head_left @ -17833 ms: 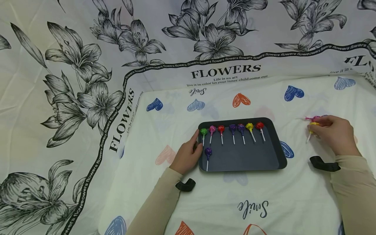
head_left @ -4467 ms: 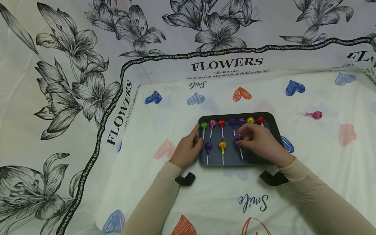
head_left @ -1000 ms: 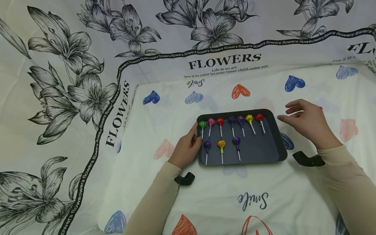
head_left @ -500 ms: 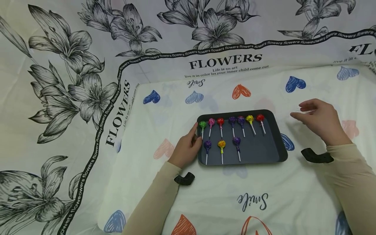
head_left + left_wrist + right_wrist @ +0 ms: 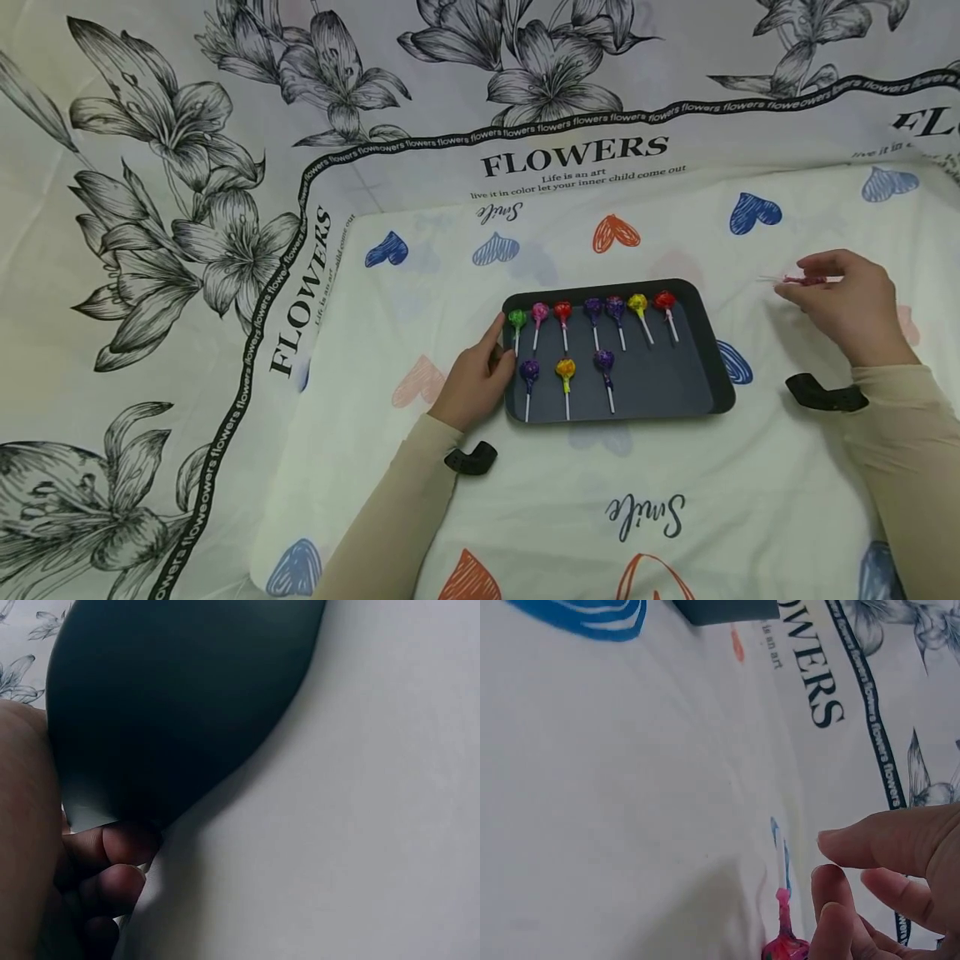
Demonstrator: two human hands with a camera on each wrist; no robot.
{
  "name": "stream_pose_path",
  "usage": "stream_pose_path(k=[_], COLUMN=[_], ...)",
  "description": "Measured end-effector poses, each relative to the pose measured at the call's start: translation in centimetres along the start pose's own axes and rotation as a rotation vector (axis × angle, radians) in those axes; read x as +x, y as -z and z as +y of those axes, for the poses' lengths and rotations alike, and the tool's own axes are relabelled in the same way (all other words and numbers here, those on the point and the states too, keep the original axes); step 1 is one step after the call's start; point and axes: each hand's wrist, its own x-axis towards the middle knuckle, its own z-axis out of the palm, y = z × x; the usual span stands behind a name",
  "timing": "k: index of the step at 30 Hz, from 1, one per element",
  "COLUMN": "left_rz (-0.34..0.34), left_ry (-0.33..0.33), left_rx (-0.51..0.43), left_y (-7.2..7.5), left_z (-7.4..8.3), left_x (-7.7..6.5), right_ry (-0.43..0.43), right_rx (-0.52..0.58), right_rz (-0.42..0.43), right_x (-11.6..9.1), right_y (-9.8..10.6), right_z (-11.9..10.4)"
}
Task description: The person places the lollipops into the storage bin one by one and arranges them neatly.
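Note:
My left hand (image 5: 472,387) holds the left edge of a dark grey tray (image 5: 660,387), its fingers curled by the rim in the left wrist view. Along the tray's back lies a row of several wrapped lollipops, from a green lollipop (image 5: 517,318) to a red lollipop (image 5: 664,300). In front are a purple lollipop (image 5: 529,371), a yellow lollipop (image 5: 566,368) and another purple lollipop (image 5: 603,360). To the right, my right hand (image 5: 851,304) hovers at a pink lollipop (image 5: 786,946) on the cloth. The right wrist view shows thumb and fingertips apart beside it.
A white cloth (image 5: 525,517) printed with hearts and words covers the surface under the tray. Behind and to the left spreads a floral sheet (image 5: 420,92) with a black lettered border. Both wrists wear a black band, the left band (image 5: 471,458) near the tray's front corner.
The purple lollipop that my right hand held over the tray now lies in the front row. Over the last second the right hand has moved right to the pink lollipop. My left hand stays put.

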Motion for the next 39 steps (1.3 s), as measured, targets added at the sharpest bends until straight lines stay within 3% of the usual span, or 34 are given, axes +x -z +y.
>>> stream_pose_path(k=[13, 30, 39], left_rz=[0.003, 0.004, 0.005], left_ry=[0.002, -0.009, -0.013], left_rx=[-0.005, 0.003, 0.007], left_y=[-0.1, -0.2, 0.0], left_z=[0.0, -0.1, 0.1], left_x=[0.0, 0.2, 0.1], right_ry=[-0.125, -0.116, -0.164], right_rx=[0.006, -0.012, -0.054], right_rz=[0.015, -0.014, 0.052], right_x=[1.0, 1.7, 1.2], right_y=[0.4, -0.2, -0.5], right_z=[1.3, 2.1, 2.0])
